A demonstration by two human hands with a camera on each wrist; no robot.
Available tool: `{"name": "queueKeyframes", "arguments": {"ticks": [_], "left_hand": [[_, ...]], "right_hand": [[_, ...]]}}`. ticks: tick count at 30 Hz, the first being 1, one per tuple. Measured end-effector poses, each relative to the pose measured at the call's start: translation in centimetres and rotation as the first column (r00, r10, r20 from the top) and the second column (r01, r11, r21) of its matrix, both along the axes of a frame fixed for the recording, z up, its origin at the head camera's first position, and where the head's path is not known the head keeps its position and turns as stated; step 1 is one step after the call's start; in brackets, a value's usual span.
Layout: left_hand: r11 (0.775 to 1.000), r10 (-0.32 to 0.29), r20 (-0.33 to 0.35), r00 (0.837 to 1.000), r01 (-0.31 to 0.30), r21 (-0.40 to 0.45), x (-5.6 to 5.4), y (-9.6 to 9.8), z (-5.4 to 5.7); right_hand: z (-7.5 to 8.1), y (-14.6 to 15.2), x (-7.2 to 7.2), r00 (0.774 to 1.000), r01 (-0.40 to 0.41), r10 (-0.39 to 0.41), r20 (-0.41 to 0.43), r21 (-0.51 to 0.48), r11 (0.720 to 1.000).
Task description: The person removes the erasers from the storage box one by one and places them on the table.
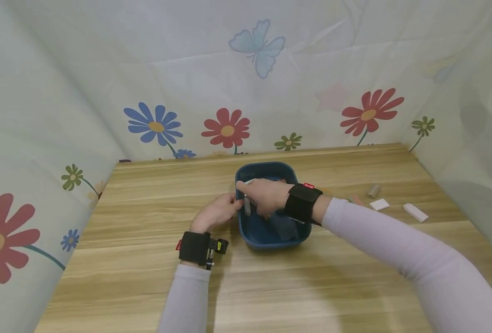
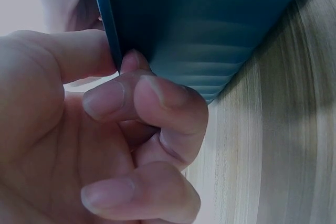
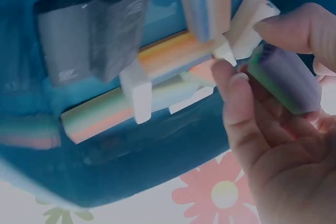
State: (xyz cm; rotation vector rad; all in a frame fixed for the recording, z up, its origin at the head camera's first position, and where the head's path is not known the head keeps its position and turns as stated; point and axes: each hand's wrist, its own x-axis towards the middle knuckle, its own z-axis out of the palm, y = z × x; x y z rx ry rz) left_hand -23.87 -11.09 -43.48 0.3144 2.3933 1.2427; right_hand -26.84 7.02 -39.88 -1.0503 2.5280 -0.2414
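A dark blue plastic bin (image 1: 267,236) stands on the table, several block-shaped erasers inside it. My left hand (image 1: 217,212) pinches the bin's left rim between thumb and fingers; the left wrist view shows the rim (image 2: 107,24) there, the other fingers curled below. My right hand (image 1: 267,196) reaches down into the bin. In the right wrist view its curled fingers hold a purple-and-green eraser (image 3: 289,80), and its thumb tip overlaps a white eraser (image 3: 248,24). Around them lie two dark grey erasers (image 3: 118,30), an orange-striped eraser (image 3: 173,53) and a green-and-pink striped eraser (image 3: 97,114).
On the table right of the bin lie a white eraser (image 1: 415,212), a smaller white block (image 1: 379,204), a greyish block (image 1: 373,190) and a pinkish piece (image 1: 356,200) partly behind my right sleeve. A flower-printed curtain (image 1: 187,83) borders the wooden table's far edge.
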Motion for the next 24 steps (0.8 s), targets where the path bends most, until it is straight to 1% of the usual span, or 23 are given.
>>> {"name": "queueKeyframes", "arguments": {"ticks": [1, 4, 7, 9, 11, 15, 18, 21, 22, 24], "left_hand": [[1.0, -0.001, 0.001, 1.0, 0.001, 0.001, 0.0, 0.0, 0.0], [1.0, -0.003, -0.005, 1.0, 0.003, 0.007, -0.1, -0.1, -0.2], [1.0, -0.002, -0.014, 1.0, 0.002, 0.007, -0.1, -0.1, -0.3], [1.0, -0.002, -0.016, 1.0, 0.002, 0.007, 0.0, -0.1, -0.3], [1.0, 0.001, -0.013, 1.0, 0.0, 0.012, 0.0, -0.1, -0.3], [1.0, 0.004, -0.017, 1.0, -0.004, 0.014, 0.1, 0.1, -0.2], [1.0, 0.008, -0.021, 1.0, -0.008, 0.01, 0.2, 0.1, -0.2], [1.0, 0.014, -0.024, 1.0, -0.014, 0.002, 0.2, 0.1, -0.2], [1.0, 0.016, -0.025, 1.0, -0.016, -0.002, 0.2, 0.2, -0.2], [1.0, 0.019, -0.026, 0.999, -0.019, -0.005, 0.3, 0.3, -0.1]], "right_hand": [[0.0, 0.1, -0.1, 1.0, 0.001, -0.001, 0.005, -0.013, 1.0], [0.2, 0.6, -0.2, 1.0, -0.007, 0.006, -0.022, -0.042, 0.999], [0.3, 1.4, -0.4, 0.989, -0.062, 0.055, -0.134, -0.051, 0.997], [0.8, 2.0, -0.5, 0.975, -0.085, 0.075, -0.209, -0.04, 0.996], [1.5, 2.8, -0.7, 0.959, -0.088, 0.079, -0.27, -0.02, 0.996], [3.4, 4.9, -1.3, 0.945, -0.026, 0.03, -0.326, 0.016, 1.0], [4.7, 6.9, -1.9, 0.941, 0.035, -0.019, -0.337, 0.039, 0.999], [5.5, 8.9, -2.6, 0.948, 0.101, -0.084, -0.308, 0.037, 0.994], [5.7, 9.7, -2.8, 0.95, 0.123, -0.109, -0.291, 0.029, 0.992], [5.7, 11.2, -3.2, 0.949, 0.164, -0.153, -0.276, 0.017, 0.986]]}}
